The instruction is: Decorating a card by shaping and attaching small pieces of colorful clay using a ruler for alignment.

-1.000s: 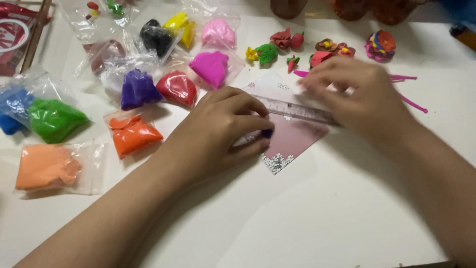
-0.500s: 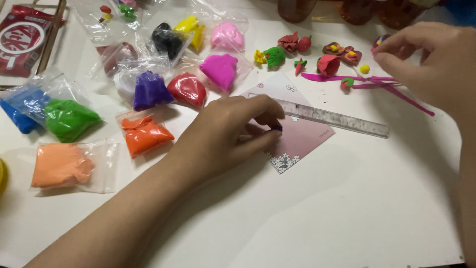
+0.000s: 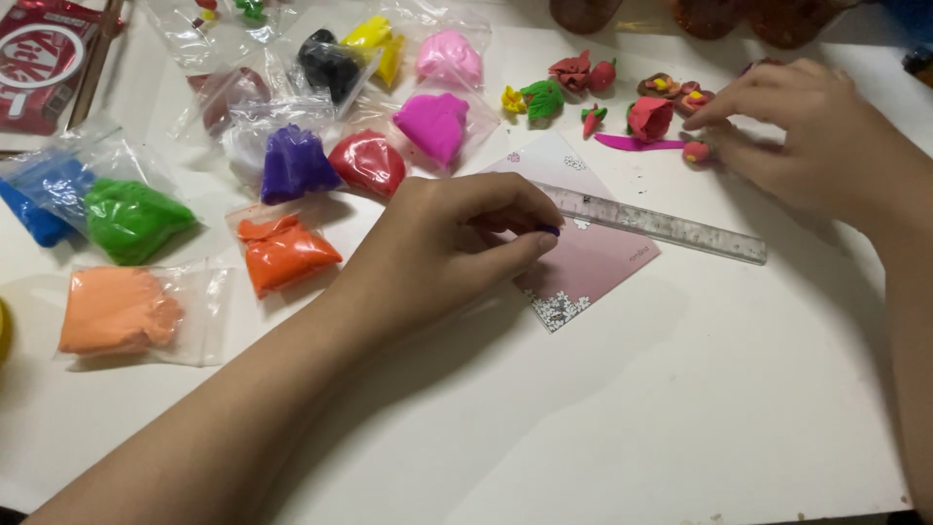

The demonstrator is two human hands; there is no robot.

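Observation:
My left hand [image 3: 442,248] rests on a pink card [image 3: 603,267] and pinches a tiny dark purple bit of clay [image 3: 550,230] between thumb and fingers. A clear ruler [image 3: 671,226] lies across the card's far edge. My right hand [image 3: 812,136] hovers at the back right with its fingertips at a small pink clay ball [image 3: 695,153] and a magenta clay strip [image 3: 627,143]. Whether it grips the ball is hidden. Small clay flowers and leaves [image 3: 649,117] lie right beside it.
Clear bags of clay fill the left half of the white table [image 3: 680,408]: orange [image 3: 282,253], peach [image 3: 117,311], green [image 3: 131,219], blue [image 3: 44,199], purple [image 3: 292,165], red [image 3: 367,163], magenta [image 3: 432,124], pink [image 3: 447,58], black [image 3: 328,60], yellow [image 3: 374,39]. A red wrapper [image 3: 44,63] lies far left.
My right hand left the ruler, moved to the back right and now sits low over the small clay pieces. My left hand stayed on the card.

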